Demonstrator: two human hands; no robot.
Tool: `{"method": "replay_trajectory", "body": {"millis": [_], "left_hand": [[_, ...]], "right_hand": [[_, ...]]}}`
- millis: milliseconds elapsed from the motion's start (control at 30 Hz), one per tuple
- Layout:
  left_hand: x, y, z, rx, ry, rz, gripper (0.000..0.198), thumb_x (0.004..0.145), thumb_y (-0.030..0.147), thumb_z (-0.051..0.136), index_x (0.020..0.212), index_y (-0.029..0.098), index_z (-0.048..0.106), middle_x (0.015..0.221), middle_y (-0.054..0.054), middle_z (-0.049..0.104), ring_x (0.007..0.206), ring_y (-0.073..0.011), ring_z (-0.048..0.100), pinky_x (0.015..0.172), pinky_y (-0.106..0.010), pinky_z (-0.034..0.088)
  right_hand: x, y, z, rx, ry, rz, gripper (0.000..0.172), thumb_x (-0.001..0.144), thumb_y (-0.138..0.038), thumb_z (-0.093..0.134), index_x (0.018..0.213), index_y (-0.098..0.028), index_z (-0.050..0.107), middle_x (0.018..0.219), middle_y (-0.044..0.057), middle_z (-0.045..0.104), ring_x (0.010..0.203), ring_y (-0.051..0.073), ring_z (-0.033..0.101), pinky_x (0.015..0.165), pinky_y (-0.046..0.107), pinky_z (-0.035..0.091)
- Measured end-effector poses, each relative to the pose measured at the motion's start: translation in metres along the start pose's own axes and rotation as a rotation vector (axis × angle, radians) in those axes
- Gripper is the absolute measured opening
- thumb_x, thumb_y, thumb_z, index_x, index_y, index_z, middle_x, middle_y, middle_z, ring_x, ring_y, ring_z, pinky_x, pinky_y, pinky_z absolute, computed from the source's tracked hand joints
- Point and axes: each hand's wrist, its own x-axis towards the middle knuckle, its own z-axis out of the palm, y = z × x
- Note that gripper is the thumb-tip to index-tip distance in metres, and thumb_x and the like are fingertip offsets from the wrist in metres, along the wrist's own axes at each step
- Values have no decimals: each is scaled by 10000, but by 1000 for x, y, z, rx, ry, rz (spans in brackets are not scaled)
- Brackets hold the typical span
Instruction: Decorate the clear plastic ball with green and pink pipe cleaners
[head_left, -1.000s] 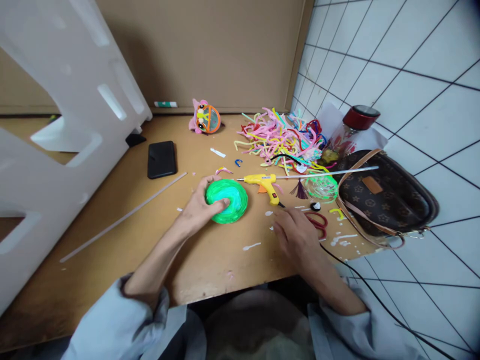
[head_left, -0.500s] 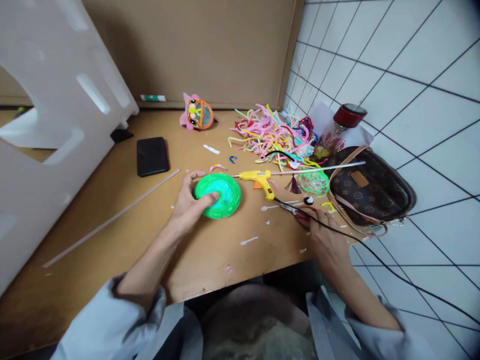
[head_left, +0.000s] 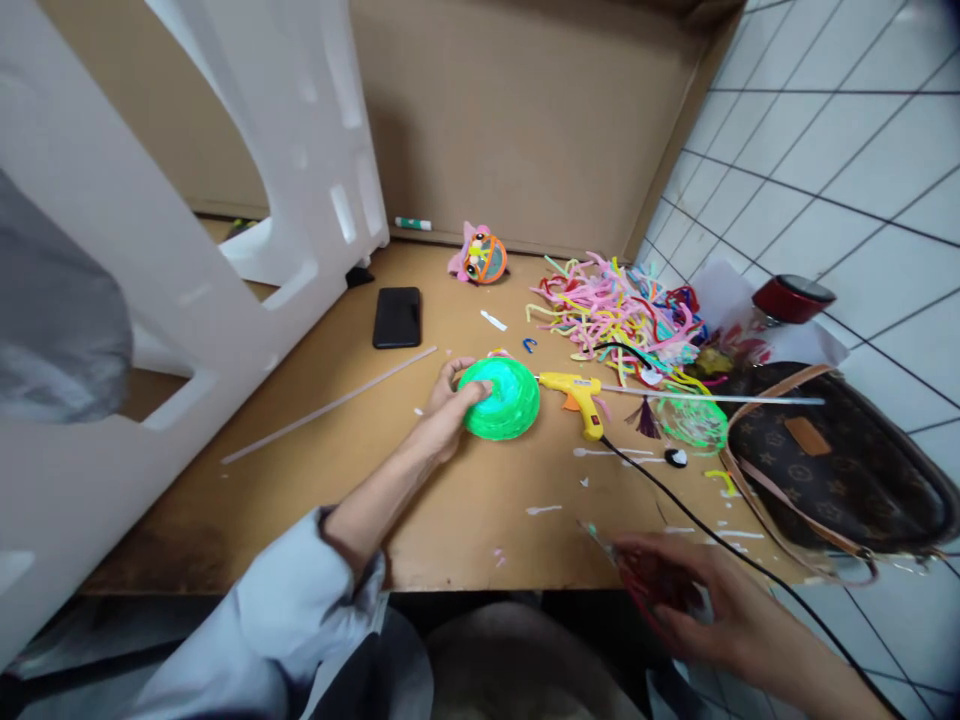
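Observation:
A bright green round piece with a turquoise middle is gripped at its left side by my left hand, thumb across the top. Just right of it lies a yellow glue gun with a long clear glue stick in its back end, its nozzle close to the green rim. My right hand holds red-handled scissors near the table's front edge, their tips pointing up and left. The hand and scissors are partly blurred.
Pipe-cleaner pieces lie heaped at the back right. A brown handbag, a red-lidded jar and a green-and-white mesh disc stand near the tiled wall. A black phone, a marker and a small decorated figure lie farther left. The glue gun's cord crosses the right side.
My right hand has picked the scissors up off the table and drawn them toward me. My left hand still grips the green piece. The camera view has turned left.

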Motion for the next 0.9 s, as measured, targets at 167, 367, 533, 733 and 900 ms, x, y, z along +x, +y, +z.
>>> {"method": "replay_trajectory", "body": {"millis": [167,367,533,733,900], "left_hand": [[-1,-3,0,-68,-42,-8,563,496,353,755,984,202,521,949,-19,649,836,-184,612,702,-289,476],[-2,-5,0,-50,-48,45,521,520,341,759,966,197,530,1005,-41,652,922,-205,614,772,-305,489],[-3,-4,2,-71,-29,33,525,492,348,760,946,201,541,954,-17,628,864,-182,587,758,-299,488],[-5,-6,6,-134,45,107,544,511,363,744,994,206,550,1030,-31,628,974,-203,597,851,-311,499],[-10,-13,9,-119,39,145,583,562,380,738,1091,205,566,1106,-56,629,1044,-235,595,889,-336,504]], "right_hand": [[45,-34,20,-283,433,-350,364,880,-332,645,1229,-226,646,1001,77,736,813,210,672,686,313,488],[99,-76,15,-805,788,-564,206,963,-283,569,1113,-171,657,865,72,707,751,209,608,671,341,331],[113,-85,17,-754,816,-608,194,962,-261,546,1098,-164,642,803,55,689,791,214,620,773,353,393],[113,-96,24,-168,731,-482,245,898,-288,589,1136,-232,587,789,-9,633,688,169,580,726,343,482],[133,-114,35,279,841,-305,538,734,-449,756,1166,-237,514,1016,40,613,886,204,594,767,369,524]]}}
